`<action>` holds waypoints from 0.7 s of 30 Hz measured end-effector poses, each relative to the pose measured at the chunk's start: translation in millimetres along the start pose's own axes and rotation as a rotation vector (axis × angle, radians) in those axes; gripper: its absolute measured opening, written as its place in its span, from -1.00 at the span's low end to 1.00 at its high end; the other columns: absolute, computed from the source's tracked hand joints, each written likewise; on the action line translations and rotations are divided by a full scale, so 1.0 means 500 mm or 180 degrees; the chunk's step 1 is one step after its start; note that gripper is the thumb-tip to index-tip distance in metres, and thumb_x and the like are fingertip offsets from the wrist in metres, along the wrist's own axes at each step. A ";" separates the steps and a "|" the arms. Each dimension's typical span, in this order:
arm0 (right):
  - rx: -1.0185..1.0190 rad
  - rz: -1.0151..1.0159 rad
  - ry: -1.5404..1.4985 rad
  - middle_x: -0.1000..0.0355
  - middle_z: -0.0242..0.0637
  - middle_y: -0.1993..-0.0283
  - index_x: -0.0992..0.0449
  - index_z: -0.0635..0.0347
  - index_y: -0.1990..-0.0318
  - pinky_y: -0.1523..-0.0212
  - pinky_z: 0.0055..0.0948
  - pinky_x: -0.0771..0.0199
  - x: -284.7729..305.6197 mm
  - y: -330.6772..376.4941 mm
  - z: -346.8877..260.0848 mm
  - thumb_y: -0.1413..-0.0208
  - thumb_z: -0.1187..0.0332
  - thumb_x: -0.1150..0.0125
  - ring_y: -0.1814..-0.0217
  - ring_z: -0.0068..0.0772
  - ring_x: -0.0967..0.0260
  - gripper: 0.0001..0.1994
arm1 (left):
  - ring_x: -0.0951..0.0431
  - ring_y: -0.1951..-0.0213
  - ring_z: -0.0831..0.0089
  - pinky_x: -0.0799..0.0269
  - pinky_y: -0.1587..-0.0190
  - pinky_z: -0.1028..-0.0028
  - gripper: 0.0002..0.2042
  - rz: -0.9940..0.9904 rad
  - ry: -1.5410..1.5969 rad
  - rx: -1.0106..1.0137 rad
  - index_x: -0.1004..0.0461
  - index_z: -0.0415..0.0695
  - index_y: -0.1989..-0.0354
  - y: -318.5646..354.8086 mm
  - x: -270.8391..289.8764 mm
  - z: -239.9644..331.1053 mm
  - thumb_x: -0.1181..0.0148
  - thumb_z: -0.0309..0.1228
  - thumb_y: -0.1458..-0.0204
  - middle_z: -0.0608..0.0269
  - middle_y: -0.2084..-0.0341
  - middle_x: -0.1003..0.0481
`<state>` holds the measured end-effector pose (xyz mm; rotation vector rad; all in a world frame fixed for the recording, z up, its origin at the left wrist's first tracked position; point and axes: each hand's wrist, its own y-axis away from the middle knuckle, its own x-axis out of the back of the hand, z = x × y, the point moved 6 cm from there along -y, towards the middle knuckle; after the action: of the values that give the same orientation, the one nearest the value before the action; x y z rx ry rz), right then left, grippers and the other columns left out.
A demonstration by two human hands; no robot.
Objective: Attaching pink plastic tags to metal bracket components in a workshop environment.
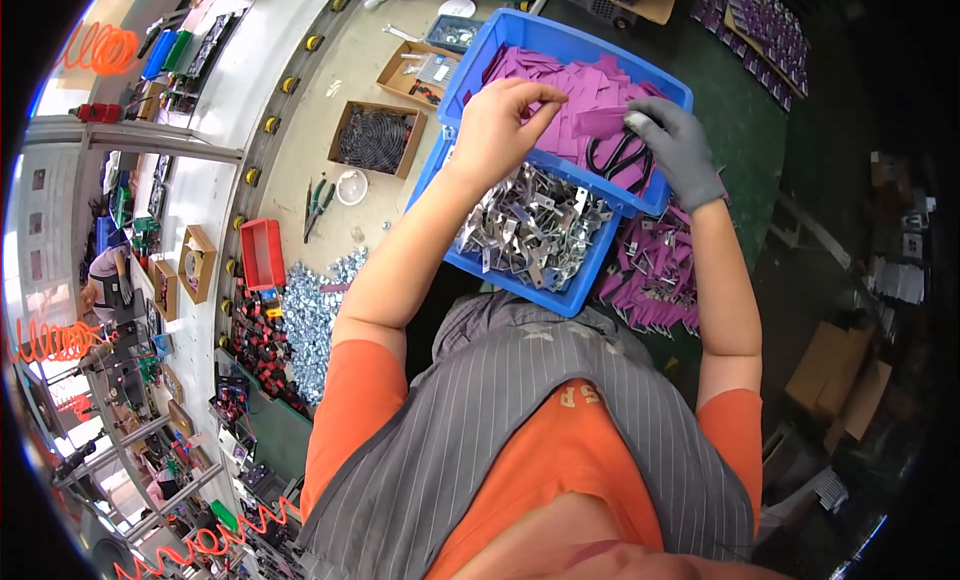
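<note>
My bare left hand [500, 125] reaches into a blue plastic bin [520, 30] filled with purple sheet pieces [570, 85], its fingers pinched on one purple piece. My right hand [672, 140], in a grey glove, rests in the same bin and holds a purple piece [603, 123] above black-handled scissors [622, 158]. A second blue bin [560, 298] below it holds several bent silver metal brackets [535, 230]. More purple pieces with metal brackets fitted [655, 270] lie piled on the green mat to the right.
A cardboard box of black wire grilles [375, 140], a small box of metal parts [420, 75], pliers [318, 205], a red bin [262, 252] and a heap of silver hardware [310, 320] sit at the left. Purple pieces [760, 25] lie in rows at the far right.
</note>
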<state>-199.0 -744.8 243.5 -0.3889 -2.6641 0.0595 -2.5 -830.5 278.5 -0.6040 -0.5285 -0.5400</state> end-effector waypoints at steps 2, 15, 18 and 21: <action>0.0154 0.0137 0.0412 -0.48 -0.23 0.28 -0.52 0.29 0.22 0.14 -0.48 -0.40 0.010 0.018 -0.008 -0.06 0.35 -0.19 0.22 -0.44 -0.43 -0.79 | -0.46 0.49 0.47 -0.39 0.42 0.53 -0.86 0.0003 -0.0018 -0.0093 -0.60 -0.05 0.28 -0.001 -0.018 0.003 -0.23 -0.45 0.04 0.27 0.46 -0.52; 0.0611 0.0027 0.0056 -0.49 -0.27 0.30 -0.52 0.26 0.19 0.19 -0.49 -0.44 -0.030 0.082 -0.095 -0.04 0.37 -0.20 0.28 -0.48 -0.44 -0.79 | -0.52 0.37 0.32 -0.44 0.28 0.43 -0.87 -0.0840 -0.0056 -0.0181 -0.60 -0.10 0.34 0.041 -0.044 0.057 -0.23 -0.36 0.02 0.22 0.50 -0.53; 0.0686 0.0300 0.0108 -0.49 -0.29 0.28 -0.51 0.26 0.17 0.18 -0.49 -0.43 -0.015 0.087 -0.112 -0.06 0.37 -0.19 0.25 -0.49 -0.44 -0.78 | -0.54 0.31 0.43 -0.41 0.26 0.48 -0.88 -0.0793 0.0715 0.0515 -0.59 -0.18 0.38 0.107 -0.013 0.020 -0.25 -0.40 0.04 0.20 0.36 -0.57; 0.0364 -0.0057 -0.0113 -0.49 -0.30 0.27 -0.51 0.27 0.18 0.17 -0.51 -0.42 -0.022 0.135 -0.112 -0.06 0.36 -0.17 0.23 -0.49 -0.44 -0.79 | -0.52 0.24 0.47 -0.39 0.22 0.48 -0.88 -0.0543 0.1433 0.1041 -0.60 -0.22 0.41 0.214 0.008 -0.059 -0.27 -0.43 0.06 0.16 0.23 -0.55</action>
<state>-147.6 -684.3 282.2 -0.3299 -2.6835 0.2140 74.5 -776.2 219.1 -0.1156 -0.2318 -0.7100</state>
